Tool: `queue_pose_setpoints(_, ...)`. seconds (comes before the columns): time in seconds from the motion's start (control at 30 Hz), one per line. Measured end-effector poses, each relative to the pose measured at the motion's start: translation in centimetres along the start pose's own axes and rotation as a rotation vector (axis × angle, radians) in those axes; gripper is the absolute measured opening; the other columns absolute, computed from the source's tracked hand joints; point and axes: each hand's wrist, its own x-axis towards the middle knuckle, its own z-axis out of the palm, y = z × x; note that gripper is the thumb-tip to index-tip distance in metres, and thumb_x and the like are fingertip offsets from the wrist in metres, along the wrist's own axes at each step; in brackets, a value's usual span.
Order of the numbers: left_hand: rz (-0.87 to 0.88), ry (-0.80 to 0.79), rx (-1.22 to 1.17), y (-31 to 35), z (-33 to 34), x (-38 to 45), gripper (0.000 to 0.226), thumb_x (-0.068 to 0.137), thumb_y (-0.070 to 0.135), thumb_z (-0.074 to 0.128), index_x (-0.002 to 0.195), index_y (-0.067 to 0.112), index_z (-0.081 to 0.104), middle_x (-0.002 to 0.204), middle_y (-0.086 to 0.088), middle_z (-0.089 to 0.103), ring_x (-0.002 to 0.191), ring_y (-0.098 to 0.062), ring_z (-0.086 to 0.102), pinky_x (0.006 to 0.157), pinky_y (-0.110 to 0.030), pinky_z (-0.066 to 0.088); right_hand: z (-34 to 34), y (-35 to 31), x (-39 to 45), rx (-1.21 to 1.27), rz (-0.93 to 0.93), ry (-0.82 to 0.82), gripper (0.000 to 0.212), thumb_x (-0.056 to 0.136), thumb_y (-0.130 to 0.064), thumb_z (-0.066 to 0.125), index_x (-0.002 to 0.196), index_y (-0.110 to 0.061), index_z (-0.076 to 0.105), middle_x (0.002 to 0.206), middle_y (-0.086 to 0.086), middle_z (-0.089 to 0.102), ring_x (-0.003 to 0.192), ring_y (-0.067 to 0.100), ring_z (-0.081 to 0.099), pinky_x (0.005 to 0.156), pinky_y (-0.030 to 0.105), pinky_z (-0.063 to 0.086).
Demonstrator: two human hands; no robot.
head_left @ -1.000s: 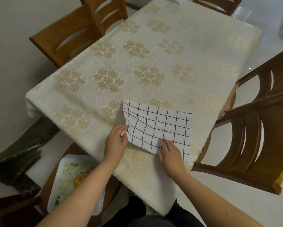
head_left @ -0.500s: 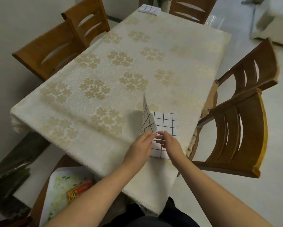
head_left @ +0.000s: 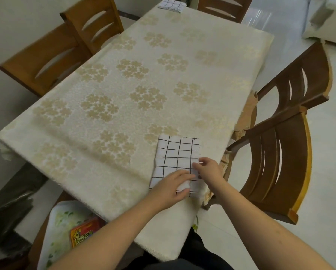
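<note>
A white cloth with a black grid (head_left: 176, 154) lies folded into a narrow rectangle near the table's front right corner. My left hand (head_left: 173, 187) rests flat on its near end with the fingers stretched over the fabric. My right hand (head_left: 208, 168) is at the cloth's right edge, its fingertips pinching the fold there. The table (head_left: 124, 90) wears a cream tablecloth with gold flower clusters.
A second folded grid cloth (head_left: 171, 4) sits at the table's far end. Wooden chairs stand at the left (head_left: 52, 53), the right (head_left: 284, 145) and the far end (head_left: 223, 6). A white tray (head_left: 60, 227) with an orange packet (head_left: 83, 232) lies on a seat below left.
The cloth's left half was lifted and folded over to the right. It now lies flat at half its width, with both hands on its near end.
</note>
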Motion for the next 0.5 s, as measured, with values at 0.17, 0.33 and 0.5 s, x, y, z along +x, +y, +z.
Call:
queue_pose_setpoints(0.17,-0.421,0.397,-0.179,-3.1,-0.7,0.9,0.028,0.096,0.017,0.054,0.123,0.014,0.060,0.116,-0.003,0.055,0.097,-0.015,0.058,0.080,-0.010,0.042,-0.1,2.1,1.5,0.038,0.079,-0.039,0.027,0.083,-0.018,0.071,0.107,-0.010,0.062,0.083,0.001,0.064,0.074,0.023,0.066,0.075,0.043,0.059)
queue_pose_setpoints(0.33,-0.894,0.427,-0.140,-6.4,-1.9,2.3,0.035,0.093,0.022,0.060,0.123,0.005,0.058,0.115,-0.015,0.057,0.090,-0.023,0.059,0.077,-0.026,0.043,-0.3,3.2,2.2,-0.106,0.041,-0.042,0.014,0.080,-0.026,0.072,0.088,-0.020,0.062,0.078,0.000,0.067,0.073,0.023,0.068,0.073,0.041,0.058)
queue_pose_setpoints(0.5,-0.982,0.268,-0.177,-6.7,-2.8,4.3,0.030,0.093,0.027,0.061,0.109,0.003,0.067,0.114,-0.015,0.063,0.096,-0.030,0.063,0.082,-0.029,0.049,-0.3,3.4,2.3,-0.201,-0.007,-0.020,0.020,0.087,-0.040,0.062,0.082,-0.020,0.062,0.069,0.000,0.069,0.063,0.018,0.066,0.063,0.032,0.055)
